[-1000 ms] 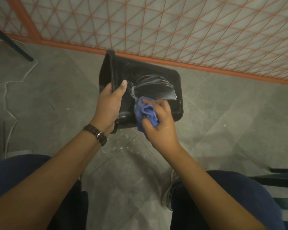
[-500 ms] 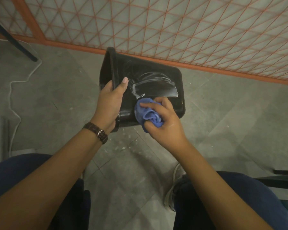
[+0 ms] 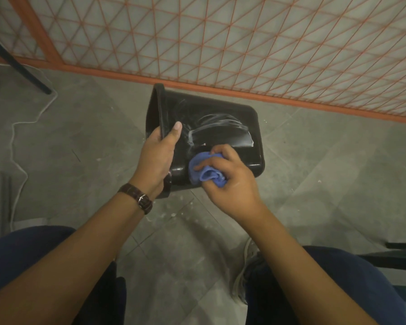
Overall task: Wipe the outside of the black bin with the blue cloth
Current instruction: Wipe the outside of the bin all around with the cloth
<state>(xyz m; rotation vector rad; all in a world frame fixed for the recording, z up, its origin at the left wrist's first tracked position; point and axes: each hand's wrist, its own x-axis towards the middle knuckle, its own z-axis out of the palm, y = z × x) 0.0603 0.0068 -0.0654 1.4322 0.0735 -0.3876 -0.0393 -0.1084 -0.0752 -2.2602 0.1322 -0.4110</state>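
Observation:
The black bin (image 3: 218, 113) is held on its side above the floor, its open rim to the left and one broad wall facing me. White smears streak that wall. My left hand (image 3: 158, 158) grips the rim, thumb lying on the outer wall, with a brown watch on the wrist. My right hand (image 3: 230, 181) holds the bunched blue cloth (image 3: 205, 172) and presses it against the near lower part of the wall, just below the smears.
An orange wire-mesh panel (image 3: 244, 43) stands right behind the bin. A white cable (image 3: 17, 137) trails over the grey floor at left, near a black furniture leg (image 3: 21, 66). My knees in dark trousers fill the bottom corners; a dark frame (image 3: 396, 254) juts in at right.
The cloth and my right hand have slid a little to the right along the near lower wall of the bin. My left hand keeps the same grip on the rim.

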